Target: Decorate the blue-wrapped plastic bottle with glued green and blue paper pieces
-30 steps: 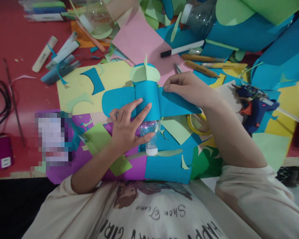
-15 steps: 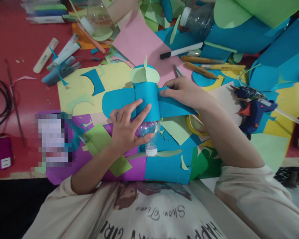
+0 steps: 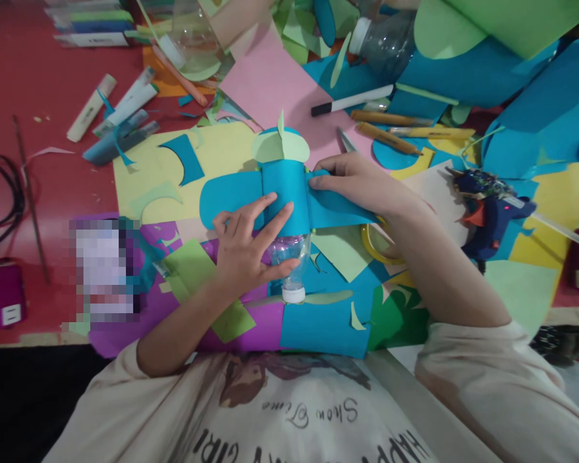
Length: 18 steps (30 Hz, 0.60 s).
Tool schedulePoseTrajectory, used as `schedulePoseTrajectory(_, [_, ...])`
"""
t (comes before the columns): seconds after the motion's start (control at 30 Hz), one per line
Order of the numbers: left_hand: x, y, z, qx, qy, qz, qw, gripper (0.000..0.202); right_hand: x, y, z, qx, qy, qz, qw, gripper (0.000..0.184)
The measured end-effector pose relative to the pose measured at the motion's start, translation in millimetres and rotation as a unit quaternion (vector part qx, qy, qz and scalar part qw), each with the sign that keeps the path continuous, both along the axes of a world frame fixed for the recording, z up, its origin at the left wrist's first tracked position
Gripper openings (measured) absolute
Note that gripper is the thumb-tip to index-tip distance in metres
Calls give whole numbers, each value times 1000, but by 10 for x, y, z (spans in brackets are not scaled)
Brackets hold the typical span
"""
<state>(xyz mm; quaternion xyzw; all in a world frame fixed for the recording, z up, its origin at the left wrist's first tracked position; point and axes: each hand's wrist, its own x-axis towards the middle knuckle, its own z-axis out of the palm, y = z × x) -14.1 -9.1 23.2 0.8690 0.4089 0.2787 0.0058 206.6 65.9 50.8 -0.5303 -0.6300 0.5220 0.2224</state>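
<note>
In the middle lies a toy plane made from a clear plastic bottle (image 3: 289, 252), its body wrapped in blue paper (image 3: 284, 206). Its white cap (image 3: 293, 294) points towards me, and pale green tail pieces (image 3: 280, 146) stand at the far end. My left hand (image 3: 244, 244) steadies the bottle, two fingers on the blue wrap and the thumb across the clear neck. With thumb and fingers my right hand (image 3: 350, 183) pinches the blue right wing (image 3: 335, 209) close to the body. The blue left wing (image 3: 231, 196) sticks out beyond my left fingers.
A blue glue gun (image 3: 495, 222) lies to the right. Yellow-handled scissors (image 3: 374, 244) sit partly under my right forearm. Behind are a black-capped marker (image 3: 352, 99), pink paper (image 3: 270, 77) and another bottle (image 3: 388, 45). Several markers (image 3: 91, 106) and a cable (image 3: 2, 206) lie left.
My right fingers have shifted very slightly along the right wing's edge. Both hands otherwise stay in place, and the view has drifted a little.
</note>
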Motion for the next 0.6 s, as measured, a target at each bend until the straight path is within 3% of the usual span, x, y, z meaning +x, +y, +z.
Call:
schedulePoseTrajectory(0.47, [5,0,25,-3,9,-9,1000,71,-76,-30,52,-1,-64,-20,998,31])
schedulePoseTrajectory(0.6, [18,0,6,13,4,8,1000,68,10,-34,196,13,-136,18,990,26])
